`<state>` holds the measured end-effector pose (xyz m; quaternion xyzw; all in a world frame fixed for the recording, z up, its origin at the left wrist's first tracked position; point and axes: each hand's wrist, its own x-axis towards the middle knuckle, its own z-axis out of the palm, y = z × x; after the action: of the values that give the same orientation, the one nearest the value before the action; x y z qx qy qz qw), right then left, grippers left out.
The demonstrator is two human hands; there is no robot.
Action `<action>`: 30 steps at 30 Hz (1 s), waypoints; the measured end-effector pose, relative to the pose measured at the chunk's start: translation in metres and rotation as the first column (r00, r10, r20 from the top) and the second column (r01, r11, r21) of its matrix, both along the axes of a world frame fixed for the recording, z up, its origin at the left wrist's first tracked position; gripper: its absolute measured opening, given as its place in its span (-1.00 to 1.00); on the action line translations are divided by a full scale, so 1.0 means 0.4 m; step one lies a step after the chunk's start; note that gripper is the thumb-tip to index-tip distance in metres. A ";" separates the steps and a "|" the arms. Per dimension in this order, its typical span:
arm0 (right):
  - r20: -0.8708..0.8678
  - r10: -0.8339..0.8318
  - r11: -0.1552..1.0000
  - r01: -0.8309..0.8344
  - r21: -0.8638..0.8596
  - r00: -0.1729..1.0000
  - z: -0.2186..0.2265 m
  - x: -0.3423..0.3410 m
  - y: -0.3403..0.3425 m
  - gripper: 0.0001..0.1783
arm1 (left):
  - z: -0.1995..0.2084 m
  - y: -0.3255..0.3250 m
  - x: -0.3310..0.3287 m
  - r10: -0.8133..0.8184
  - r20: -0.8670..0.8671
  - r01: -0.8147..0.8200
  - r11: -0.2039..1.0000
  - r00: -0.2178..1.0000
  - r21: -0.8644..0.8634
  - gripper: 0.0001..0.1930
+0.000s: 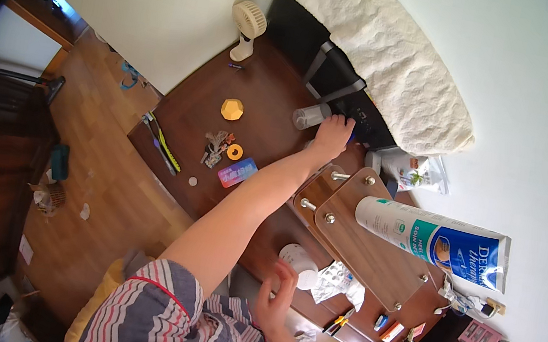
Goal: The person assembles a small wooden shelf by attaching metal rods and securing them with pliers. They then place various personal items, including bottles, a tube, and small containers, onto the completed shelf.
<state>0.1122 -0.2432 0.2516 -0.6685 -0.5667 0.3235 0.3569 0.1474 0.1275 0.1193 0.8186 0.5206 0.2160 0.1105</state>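
My left arm stretches across the brown desk (pixel 187 102). My left hand (pixel 332 137) is at its far side, beside a clear tumbler (pixel 311 115) and in front of a black device (pixel 363 113). Its fingers curl down, with a bit of blue showing under them; what they hold is hidden. Close to my body, my right hand (pixel 276 298) is raised with fingers loosely bent and apart, nothing visible in it. A white cup-shaped container (pixel 299 265) stands just beyond its fingertips, next to a crumpled white and silver packet (pixel 338 283).
A bolted wooden stand (pixel 377 250) holds a blue and white cream tube (pixel 432 242) on the right. Leftward lie a yellow faceted block (pixel 232 110), orange ring (pixel 235 152), pink-blue card (pixel 237 172) and two toothbrushes (pixel 162 144). A fan (pixel 247 25) stands behind; pliers (pixel 338 322) lie near right.
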 end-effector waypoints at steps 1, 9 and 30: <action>-0.007 -0.009 1.000 0.009 -0.003 1.000 0.006 0.003 -0.001 -0.61 | 0.008 -0.002 -0.005 -0.005 0.048 0.005 1.000 0.999 -0.004 -0.30; -0.276 -0.209 0.978 0.200 -0.062 0.938 0.049 -0.043 0.022 -0.70 | 0.211 -0.123 -0.273 0.134 0.783 -0.001 0.986 0.607 -0.168 -0.54; 0.092 -0.024 1.000 0.022 0.022 0.995 0.151 -0.139 0.054 -0.21 | 0.408 -0.702 -0.586 0.241 0.823 0.654 0.510 0.515 -0.558 -0.67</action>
<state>0.0567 -0.2218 0.3121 -0.6854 -0.5783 0.2821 0.3409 -0.0869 -0.1534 0.2827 0.5167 0.3143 0.2814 0.7451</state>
